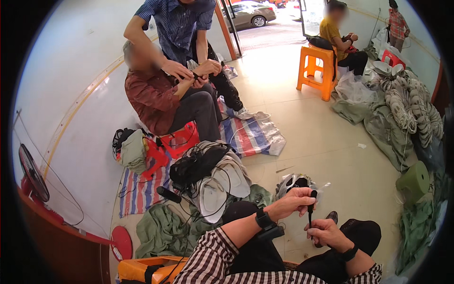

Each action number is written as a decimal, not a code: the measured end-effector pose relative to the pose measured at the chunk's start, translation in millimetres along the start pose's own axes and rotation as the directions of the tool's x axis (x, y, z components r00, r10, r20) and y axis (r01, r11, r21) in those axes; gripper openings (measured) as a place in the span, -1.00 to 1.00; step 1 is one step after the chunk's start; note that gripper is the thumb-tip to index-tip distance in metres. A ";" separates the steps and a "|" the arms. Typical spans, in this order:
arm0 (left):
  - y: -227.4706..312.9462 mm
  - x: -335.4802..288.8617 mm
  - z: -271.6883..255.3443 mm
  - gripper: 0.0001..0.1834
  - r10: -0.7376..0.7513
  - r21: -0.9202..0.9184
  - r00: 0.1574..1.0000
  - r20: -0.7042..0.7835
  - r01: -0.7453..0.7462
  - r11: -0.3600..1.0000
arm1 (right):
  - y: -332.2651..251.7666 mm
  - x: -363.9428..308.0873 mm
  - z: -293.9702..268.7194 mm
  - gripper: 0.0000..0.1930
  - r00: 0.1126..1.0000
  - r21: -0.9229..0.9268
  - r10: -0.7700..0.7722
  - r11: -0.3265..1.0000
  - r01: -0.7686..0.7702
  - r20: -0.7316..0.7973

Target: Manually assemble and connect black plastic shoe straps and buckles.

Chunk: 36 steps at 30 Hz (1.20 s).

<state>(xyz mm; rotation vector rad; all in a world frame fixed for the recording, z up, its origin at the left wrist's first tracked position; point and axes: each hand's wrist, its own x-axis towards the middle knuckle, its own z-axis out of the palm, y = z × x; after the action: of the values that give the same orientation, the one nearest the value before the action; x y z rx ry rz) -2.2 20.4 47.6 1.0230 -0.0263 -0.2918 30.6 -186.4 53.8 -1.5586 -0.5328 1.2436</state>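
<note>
Nearest me, the person's left hand (297, 201) is closed, thumb and fingers pinching the thick upper part of a slim black piece (311, 208). The right hand (327, 233) sits lower and a little to the right, fingers curled in, gripping near the thin lower end. So the piece stands almost upright between the two, its top poking above the left fingers; I can't make out exactly what it is.

Just beyond the left hand, on the tiled floor, lies a clear plastic bag (283, 185) with dark things inside, too jumbled to tell apart. Off to the left, green cloth (161, 232) is heaped, and behind it a black bundle (198, 165) trailing cables rests on pale rounded pieces (213, 199).

Farther on, a seated person in a dark red shirt (151, 104) and a standing person in a striped blue shirt (175, 28) have their hands together at a small dark thing. Over to the right, more clear plastic (352, 87) sits beside bundled whitish cord (402, 102); I can't tell what it holds. Toward the doorway, a person in yellow sits by an orange stool (319, 53), and a car (250, 15) stands outside.
</note>
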 end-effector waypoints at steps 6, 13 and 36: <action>-4.0 -1.7 -6.2 -0.86 -0.003 0.022 1.000 -0.027 0.003 1.000 | 9.3 5.1 -1.8 -0.82 0.999 -0.003 -0.043 0.999 0.043 0.024; -4.5 -2.2 -2.4 -0.80 -0.034 0.075 0.999 -0.026 0.036 0.997 | 4.0 6.3 -1.6 -0.85 0.978 -0.406 -0.211 0.894 0.190 -0.006; 2.2 2.2 -21.6 -0.83 -0.022 0.164 0.968 -0.251 0.064 0.984 | 21.7 24.8 -19.9 -0.84 0.840 -0.315 -0.352 0.921 0.232 -0.413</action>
<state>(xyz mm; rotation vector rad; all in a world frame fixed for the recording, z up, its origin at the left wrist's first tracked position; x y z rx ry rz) 3.8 39.0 37.9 1.2266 0.2007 -0.2015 52.3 -183.0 22.2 -1.8327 -0.6045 0.5492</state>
